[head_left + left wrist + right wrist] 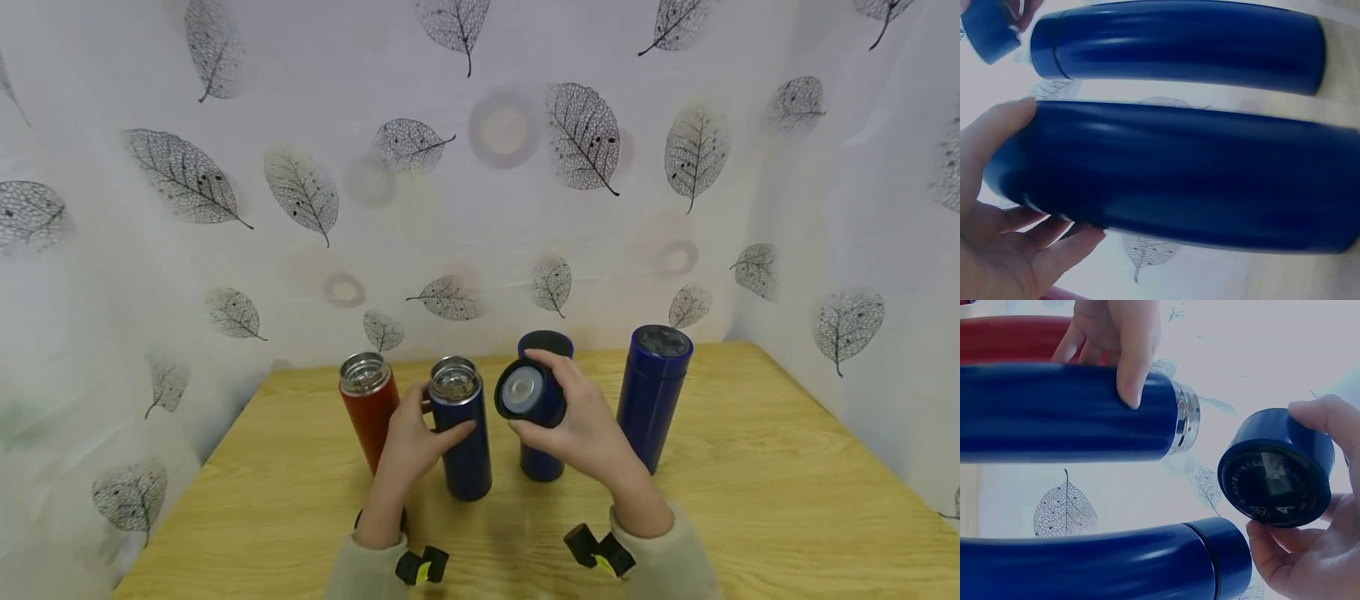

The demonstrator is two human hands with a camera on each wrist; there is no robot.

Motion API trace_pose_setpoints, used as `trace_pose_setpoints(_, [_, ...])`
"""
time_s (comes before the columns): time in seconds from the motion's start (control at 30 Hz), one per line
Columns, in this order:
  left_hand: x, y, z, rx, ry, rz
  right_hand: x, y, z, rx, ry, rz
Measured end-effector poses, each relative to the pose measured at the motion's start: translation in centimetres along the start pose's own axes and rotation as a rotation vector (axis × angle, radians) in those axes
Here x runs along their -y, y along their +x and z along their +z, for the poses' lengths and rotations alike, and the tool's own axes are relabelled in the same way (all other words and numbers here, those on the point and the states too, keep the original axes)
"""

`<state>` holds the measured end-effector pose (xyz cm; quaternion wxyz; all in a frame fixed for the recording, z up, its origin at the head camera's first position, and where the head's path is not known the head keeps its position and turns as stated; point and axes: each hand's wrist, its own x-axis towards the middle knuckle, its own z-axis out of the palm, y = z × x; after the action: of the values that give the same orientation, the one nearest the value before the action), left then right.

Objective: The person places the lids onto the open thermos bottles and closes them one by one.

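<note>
My left hand (422, 435) grips an open dark blue flask (465, 442) that stands on the wooden table (750, 475); its steel rim (1185, 417) is bare. In the left wrist view the flask (1179, 181) fills the frame, with my thumb on top and my fingers (1054, 240) under it. Just to the right of that rim, my right hand (562, 404) holds a blue lid (527, 392) tilted in the air, its underside facing me. The right wrist view shows the lid's top face (1275, 472) between my thumb and fingers (1285, 556).
An open red flask (369, 412) stands left of the held one. A capped blue flask (542, 457) stands behind the lid, and a taller capped blue flask (652, 396) is to its right. Leaf-print cloth (300, 192) walls the table on three sides.
</note>
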<state>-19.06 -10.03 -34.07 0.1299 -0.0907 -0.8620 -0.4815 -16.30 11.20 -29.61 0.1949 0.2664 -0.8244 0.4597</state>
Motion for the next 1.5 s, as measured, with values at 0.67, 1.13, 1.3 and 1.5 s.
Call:
trace_pose_setpoints(0.67, [-3.4, -2.3, -0.7, 0.390, -0.121, 0.099, 0.7, -0.5, -0.9, 0.025, -0.019, -0.028])
trace_pose_setpoints(1.13, [-3.3, -2.6, -0.2, 0.493, -0.154, 0.133, 0.9, -0.6, 1.1, -0.015, 0.118, -0.203])
trace_pose_setpoints(1.3, [-3.5, -2.6, -0.3, 0.463, -0.119, 0.153, 1.1, -0.6, 1.5, -0.004, 0.110, -0.220])
trace_pose_setpoints(1.5, [-3.7, -2.7, -0.3, 0.398, -0.221, 0.190, 1.2, -0.6, 2.0, -0.008, 0.067, -0.224])
